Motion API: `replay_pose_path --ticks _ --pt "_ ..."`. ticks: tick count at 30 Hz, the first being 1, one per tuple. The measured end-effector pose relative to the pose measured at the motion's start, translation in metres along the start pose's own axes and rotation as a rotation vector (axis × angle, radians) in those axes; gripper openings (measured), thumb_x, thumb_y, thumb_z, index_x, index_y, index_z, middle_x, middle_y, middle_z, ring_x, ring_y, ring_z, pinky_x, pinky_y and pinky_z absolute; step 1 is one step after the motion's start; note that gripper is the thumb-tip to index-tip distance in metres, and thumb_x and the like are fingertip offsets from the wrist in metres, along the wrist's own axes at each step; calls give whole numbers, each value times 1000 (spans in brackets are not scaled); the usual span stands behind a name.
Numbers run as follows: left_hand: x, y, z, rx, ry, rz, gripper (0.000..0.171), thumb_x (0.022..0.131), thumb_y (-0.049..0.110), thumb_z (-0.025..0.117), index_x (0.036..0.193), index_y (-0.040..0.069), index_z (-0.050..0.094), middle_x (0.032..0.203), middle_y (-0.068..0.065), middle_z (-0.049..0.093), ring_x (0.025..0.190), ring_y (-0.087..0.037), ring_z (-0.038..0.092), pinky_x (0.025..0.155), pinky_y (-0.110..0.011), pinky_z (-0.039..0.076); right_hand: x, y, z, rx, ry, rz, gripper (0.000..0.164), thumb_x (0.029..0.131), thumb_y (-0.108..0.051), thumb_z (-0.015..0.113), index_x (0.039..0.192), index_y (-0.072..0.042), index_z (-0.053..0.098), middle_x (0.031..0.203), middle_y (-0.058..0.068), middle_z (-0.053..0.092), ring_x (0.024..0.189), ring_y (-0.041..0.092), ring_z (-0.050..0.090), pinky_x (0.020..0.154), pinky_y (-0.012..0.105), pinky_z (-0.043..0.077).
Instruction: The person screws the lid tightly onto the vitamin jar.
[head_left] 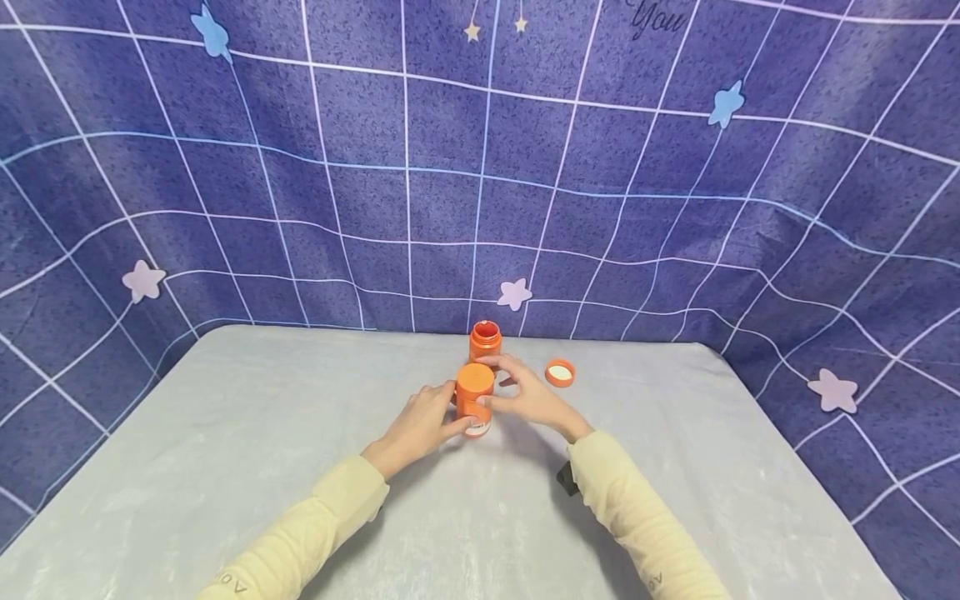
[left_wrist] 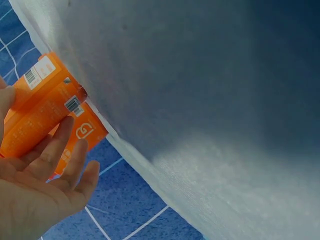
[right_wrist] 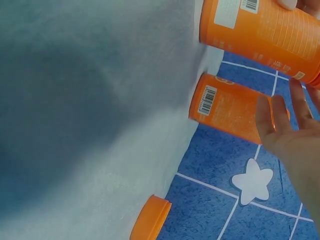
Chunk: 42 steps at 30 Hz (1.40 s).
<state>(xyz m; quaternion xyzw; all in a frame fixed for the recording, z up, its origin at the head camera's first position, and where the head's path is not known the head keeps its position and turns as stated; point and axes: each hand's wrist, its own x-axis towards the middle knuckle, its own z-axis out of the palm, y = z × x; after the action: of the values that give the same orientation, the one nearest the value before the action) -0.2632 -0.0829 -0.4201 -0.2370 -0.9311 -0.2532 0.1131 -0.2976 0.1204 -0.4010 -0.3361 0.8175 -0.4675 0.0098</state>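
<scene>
I see one capped orange jar [head_left: 469,404], pinched by the left hand [head_left: 420,422] and right hand [head_left: 536,400], spare fingers spread, before one open jar [head_left: 486,343] and one loose lid [head_left: 560,372] near the table's [head_left: 255,417] far edge, wide room either side.

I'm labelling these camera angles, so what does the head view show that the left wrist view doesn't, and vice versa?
Only the head view shows the loose lid on the table and the open mouth of the rear jar. Only the left wrist view shows the pale logo on that rear jar's side. Both show the rear jar, the near jar, the left hand and the blue backdrop.
</scene>
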Motion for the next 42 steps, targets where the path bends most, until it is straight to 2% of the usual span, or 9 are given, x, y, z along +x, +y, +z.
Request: replay_pose_path --ticks 4,9,12,18,23,27,35,42 --pt "-1 0 0 -16 -1 -2 40 79 38 68 104 10 56 95 -5 68 85 -24 61 76 -41 47 -1 -5 -2 -2 -28 1 52 81 -11 66 129 -13 47 127 5 50 110 20 46 92 47 41" --pt "-1 1 0 -28 -2 -5 42 79 40 68 107 10 56 97 -4 68 87 -24 61 78 -41 46 -4 -24 -3 23 -41 -26 49 82 -3 61 129 -1 45 128 16 48 113 30 46 92 54 38" --pt "-1 0 0 -22 -3 -4 42 80 40 67 107 10 56 97 -4 68 87 -24 61 78 -41 46 -6 -30 -3 40 -26 -17 47 82 -3 61 127 1 46 126 18 49 110 33 46 92 57 37" --pt "-2 0 0 -9 2 -6 37 80 39 68 102 11 56 93 -3 67 84 -23 60 75 -40 47 -4 -10 6 2 56 45 44 81 -13 68 121 -11 50 116 4 54 103 18 47 91 47 41" --pt "-2 1 -1 7 4 2 33 79 36 68 99 12 56 90 -2 66 82 -22 60 73 -39 46 -3 -2 13 -1 127 22 43 78 -16 71 114 -7 50 111 8 55 103 21 50 88 50 43" --pt "-2 1 -1 11 9 9 33 79 35 69 99 12 55 89 -2 66 81 -23 60 72 -40 46 -3 -2 15 -2 151 25 44 77 -16 73 112 -6 49 110 8 55 104 22 51 87 50 43" --pt "-3 2 -1 13 15 11 33 78 33 69 99 11 56 89 -2 66 81 -23 60 72 -40 47 -3 -3 17 -2 153 45 45 76 -15 74 111 -6 47 108 8 56 104 22 51 88 50 43" --pt "-4 2 -1 7 6 8 32 79 33 69 98 11 55 89 -2 66 81 -23 60 72 -41 47 -5 -2 13 10 103 34 52 78 -14 71 122 -7 45 122 8 52 111 22 48 89 50 41"
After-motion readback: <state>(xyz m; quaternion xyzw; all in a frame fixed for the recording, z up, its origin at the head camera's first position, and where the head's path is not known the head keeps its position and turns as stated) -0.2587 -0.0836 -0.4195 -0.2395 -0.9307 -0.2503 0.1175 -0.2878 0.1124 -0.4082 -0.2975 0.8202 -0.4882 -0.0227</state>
